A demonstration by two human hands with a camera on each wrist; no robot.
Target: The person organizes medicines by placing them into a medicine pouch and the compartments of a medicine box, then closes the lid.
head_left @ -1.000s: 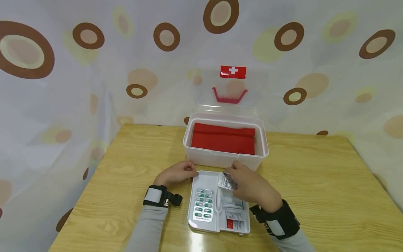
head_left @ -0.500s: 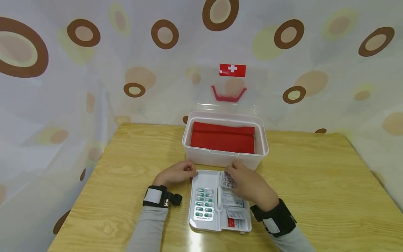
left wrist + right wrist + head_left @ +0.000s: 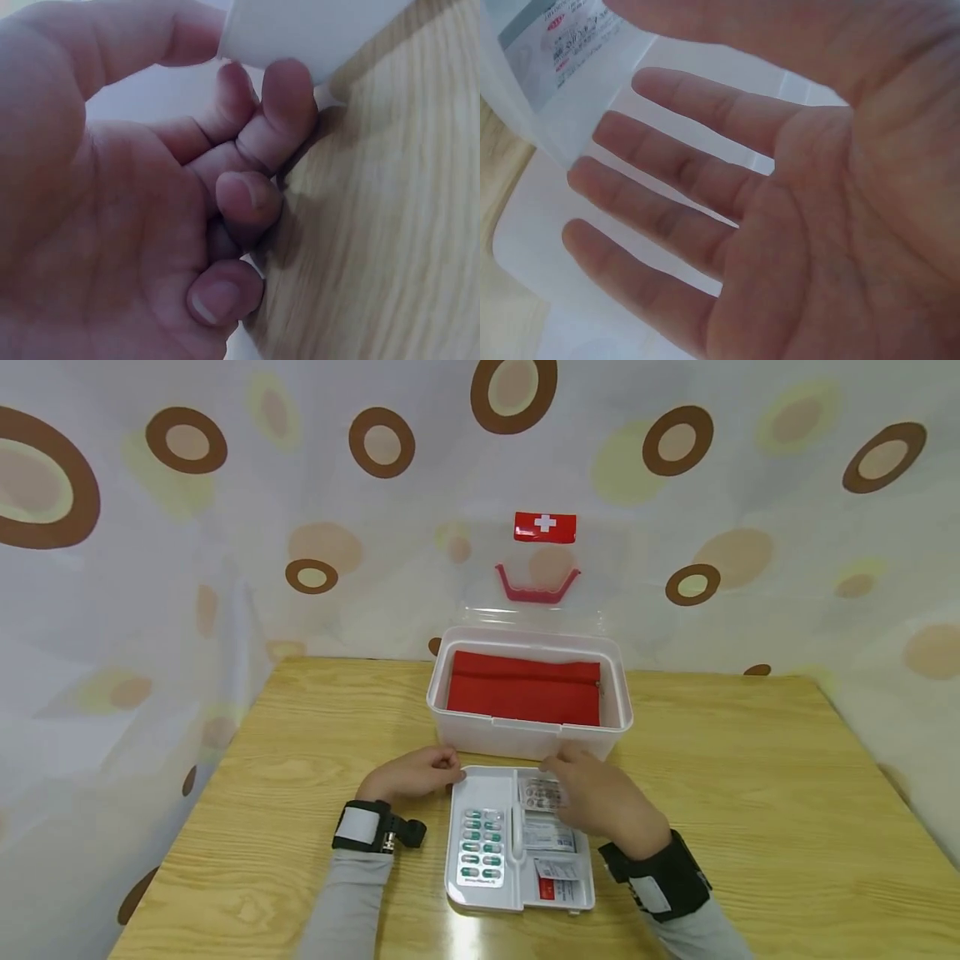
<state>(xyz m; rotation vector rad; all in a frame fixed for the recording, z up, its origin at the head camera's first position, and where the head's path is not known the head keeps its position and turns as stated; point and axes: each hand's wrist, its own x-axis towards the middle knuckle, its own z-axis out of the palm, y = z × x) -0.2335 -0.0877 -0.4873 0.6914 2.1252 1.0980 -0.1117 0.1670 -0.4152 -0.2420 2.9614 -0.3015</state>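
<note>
A white pill case [image 3: 483, 787] lies unfolded on the table. My left hand [image 3: 412, 773] pinches its far left corner, the thumb on the edge and curled fingertips against the case in the left wrist view. A blister pack of green-and-white capsules [image 3: 482, 852] fills the left half. In the far right compartment rests a second blister pack [image 3: 538, 794]. My right hand [image 3: 606, 800] is over that compartment's right side, its fingers straight and spread in the right wrist view. A printed packet [image 3: 566, 45] is near its thumb; whether they touch is unclear.
Behind the case stands a white first-aid box [image 3: 517, 741] with a red zipped pouch [image 3: 525, 689] inside. Its clear lid is raised, with a red handle [image 3: 537, 594]. Other right compartments hold a flat packet [image 3: 549, 835] and small sachets [image 3: 557, 869].
The blister pack, earlier tilted up in my right hand, now lies flat in the far right compartment, and the right fingers have let go. My left hand has kept its place on the case.
</note>
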